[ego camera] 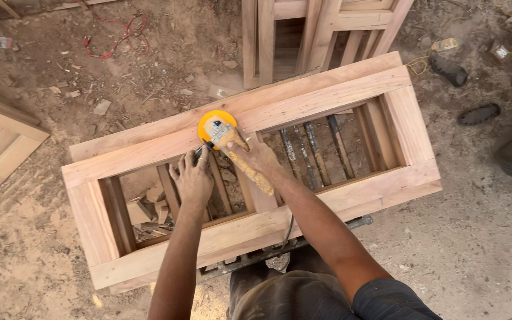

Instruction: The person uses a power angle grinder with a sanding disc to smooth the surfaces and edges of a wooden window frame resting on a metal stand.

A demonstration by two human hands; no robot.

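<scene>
While pressed to the far rail of the wooden frame point(303, 104), yellow disc sander point(218, 129) sits just left of the middle upright. Right hand point(255, 155): grip closed around the sander's dusty handle, body of the tool angled back toward the person. Left hand point(192, 178): fingers spread and loosely curled, touching the sander's near side by the black side knob, not clearly wrapped around it. Frame lying flat above sawdust-covered ground point(475, 237); red cable point(117, 35) beyond, far left.
</scene>
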